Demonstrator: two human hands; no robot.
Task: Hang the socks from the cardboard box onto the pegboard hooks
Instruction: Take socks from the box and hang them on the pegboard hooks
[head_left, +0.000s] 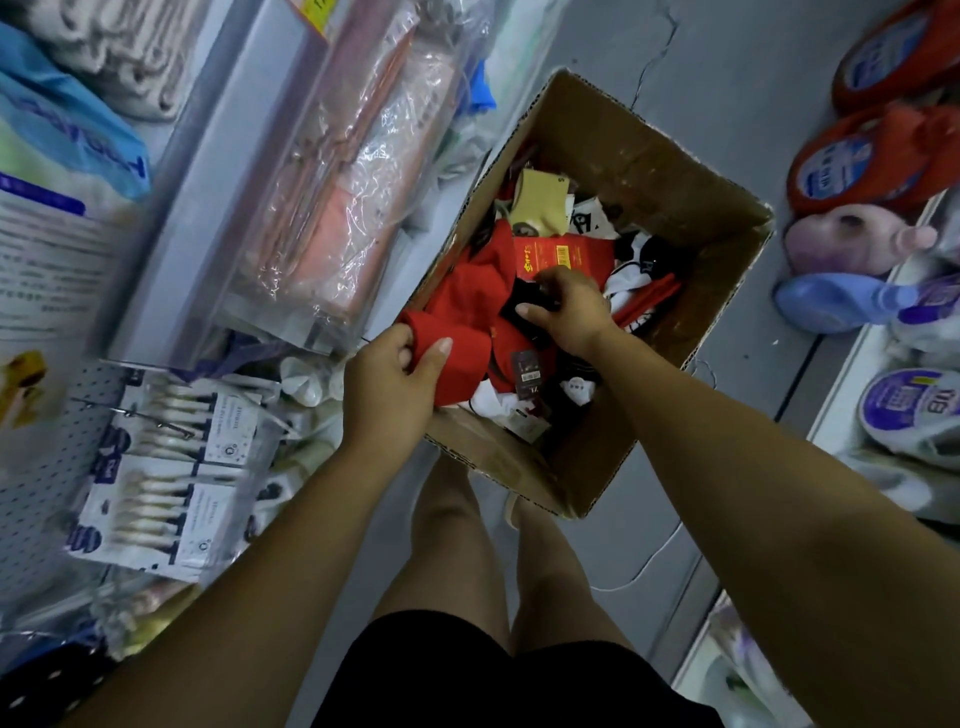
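An open cardboard box (670, 171) stands on the floor in front of me, holding several socks in red, black, white and yellow. My left hand (387, 387) grips a folded red sock (462, 358) at the box's near left corner. My right hand (569, 306) pinches a black sock (524, 301) lying on the pile, just below a red packaging card (563, 254). A white pegboard (36, 467) with thin metal hooks (130, 415) is at the lower left.
Packets of brushes (171, 467) hang on the pegboard. Plastic-wrapped goods (332, 197) fill the shelf left of the box. Slippers (857, 171), a plush toy and bottles lie on the right shelf. My legs stand on grey floor beside the box.
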